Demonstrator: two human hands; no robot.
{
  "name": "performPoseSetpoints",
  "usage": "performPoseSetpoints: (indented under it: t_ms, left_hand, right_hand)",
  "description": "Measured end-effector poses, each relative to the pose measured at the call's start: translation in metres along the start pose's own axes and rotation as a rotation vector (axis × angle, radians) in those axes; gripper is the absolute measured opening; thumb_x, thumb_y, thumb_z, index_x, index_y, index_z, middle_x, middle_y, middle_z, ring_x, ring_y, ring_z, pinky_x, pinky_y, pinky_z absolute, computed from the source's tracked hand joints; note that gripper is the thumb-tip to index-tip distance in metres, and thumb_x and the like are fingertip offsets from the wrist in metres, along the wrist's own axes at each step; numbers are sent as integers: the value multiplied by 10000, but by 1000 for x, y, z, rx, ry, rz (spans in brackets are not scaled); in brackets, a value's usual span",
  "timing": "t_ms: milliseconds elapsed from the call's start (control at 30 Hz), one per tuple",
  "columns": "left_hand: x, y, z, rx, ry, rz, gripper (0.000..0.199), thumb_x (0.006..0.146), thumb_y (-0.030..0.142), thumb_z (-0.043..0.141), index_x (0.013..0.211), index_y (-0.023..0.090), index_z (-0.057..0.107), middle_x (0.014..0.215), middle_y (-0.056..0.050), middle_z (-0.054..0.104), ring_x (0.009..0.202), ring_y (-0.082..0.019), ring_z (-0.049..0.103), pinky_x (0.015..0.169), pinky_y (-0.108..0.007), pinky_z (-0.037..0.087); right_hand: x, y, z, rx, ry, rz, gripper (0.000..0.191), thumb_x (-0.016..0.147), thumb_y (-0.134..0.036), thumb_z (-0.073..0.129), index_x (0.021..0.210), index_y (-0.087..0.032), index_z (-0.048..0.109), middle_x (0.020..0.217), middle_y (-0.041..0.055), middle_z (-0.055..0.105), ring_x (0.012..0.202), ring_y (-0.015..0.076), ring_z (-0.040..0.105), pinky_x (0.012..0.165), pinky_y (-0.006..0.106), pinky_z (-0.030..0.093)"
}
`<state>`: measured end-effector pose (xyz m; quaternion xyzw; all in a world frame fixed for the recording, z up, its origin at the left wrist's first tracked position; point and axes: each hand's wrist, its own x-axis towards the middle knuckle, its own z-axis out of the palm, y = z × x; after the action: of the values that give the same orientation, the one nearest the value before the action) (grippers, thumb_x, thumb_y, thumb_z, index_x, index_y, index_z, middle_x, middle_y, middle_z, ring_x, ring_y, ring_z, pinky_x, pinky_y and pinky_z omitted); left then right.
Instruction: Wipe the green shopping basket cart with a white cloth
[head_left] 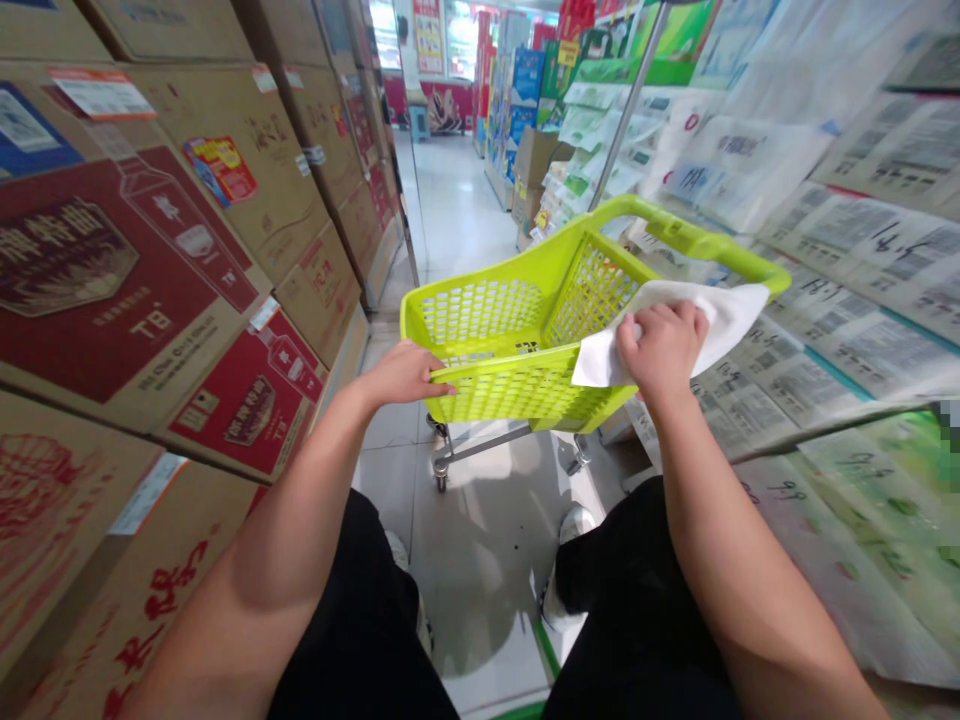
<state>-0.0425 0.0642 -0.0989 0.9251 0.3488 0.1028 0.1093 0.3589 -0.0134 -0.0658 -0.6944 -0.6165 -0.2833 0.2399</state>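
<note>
The yellow-green cart [495,388] stands beneath both grips, the left hand [405,374] closed around its basket rim. The right hand [664,348] curls over a white cloth [729,312] on the same rim, apparently gripping both; cartons [240,110] stand outboard of the left grip.

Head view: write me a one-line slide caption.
Left hand gripping a green cart, right hand holding a white cloth against it, boxes stacked at left.

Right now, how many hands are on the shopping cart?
2. The left hand grips the shopping cart's rim, away from the handle; the right hand holds a white cloth over the rim, nearer it.
</note>
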Motion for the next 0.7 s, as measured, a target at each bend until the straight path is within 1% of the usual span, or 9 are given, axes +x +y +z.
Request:
performPoseSetpoints:
  t_ms: [67, 133, 300, 367, 433, 500, 533, 600, 700]
  left_hand:
    - [-1, -1, -1, 46, -56, -12, 471, 891, 635, 591, 720, 217, 726, 650, -34, 667, 662, -197, 590, 690, -303, 352]
    - [-2, -1, -2, 79, -79, -19, 492, 900, 633, 572, 696, 209, 712, 655, -43, 669, 640, -189, 573, 674, -306, 331]
    - [-3, 0, -1, 48, -56, -18, 495, 880, 636, 573, 646, 213, 681, 626, -37, 640, 598, -176, 529, 657, -315, 301]
    - [-4, 1, -1, 61, -49, -42, 489, 869, 632, 580, 635, 215, 680, 607, -35, 630, 580, -174, 519, 652, -318, 296]
    - [-5, 3, 0, 98, -28, -72, 454, 846, 606, 608, 629, 217, 693, 603, -38, 638, 579, -177, 525, 655, -322, 300]
    - [-6, 2, 0, 128, -6, -91, 402, 819, 565, 637, 625, 220, 707, 605, -39, 654, 584, -181, 540, 655, -326, 304]
    - [-6, 1, 1, 136, 1, -94, 385, 810, 551, 645, 621, 222, 710, 605, -38, 660, 586, -183, 547, 653, -327, 308]
    - [-6, -3, 0, 144, 5, -94, 383, 805, 548, 644, 617, 222, 713, 601, -39, 667, 588, -187, 561, 648, -328, 318]
    - [-5, -7, 0, 174, 10, -97, 403, 811, 568, 637, 625, 221, 724, 615, -45, 686, 605, -196, 591, 656, -328, 354]
  right_hand:
    - [-2, 2, -1, 8, 27, 14, 393, 998, -409, 450, 848, -181, 733, 881, 133, 674, 1038, 341, 517, 1002, 513, 318]
    - [-9, -10, -2, 22, 6, -3, 415, 1011, -443, 442, 854, -187, 728, 898, 125, 658, 1049, 342, 507, 1020, 526, 307]
    - [-38, -75, -7, 67, -102, -174, 450, 1028, -559, 430, 945, -208, 700, 976, 114, 636, 1053, 329, 477, 1041, 512, 309]
    - [-48, -100, -9, 119, -137, -254, 486, 1020, -615, 433, 1068, -210, 697, 1046, 119, 634, 1077, 331, 463, 1057, 505, 307]
    - [-54, -115, -11, 176, -160, -312, 532, 1013, -648, 435, 1189, -209, 678, 1111, 124, 631, 1100, 331, 457, 1084, 505, 292]
    - [-54, -117, -11, 214, -181, -352, 534, 1023, -641, 425, 1243, -216, 663, 1134, 117, 634, 1106, 319, 469, 1110, 501, 277]
    - [-52, -113, -10, 216, -183, -354, 510, 1035, -620, 412, 1220, -221, 671, 1114, 111, 640, 1099, 311, 481, 1126, 500, 267]
    - [-44, -99, -8, 183, -153, -307, 461, 1056, -562, 388, 1092, -222, 697, 1025, 98, 650, 1063, 298, 505, 1156, 497, 251]
    - [-29, -69, -5, 97, -46, -166, 439, 1059, -484, 380, 903, -221, 695, 915, 98, 649, 1011, 300, 520, 1154, 500, 268]
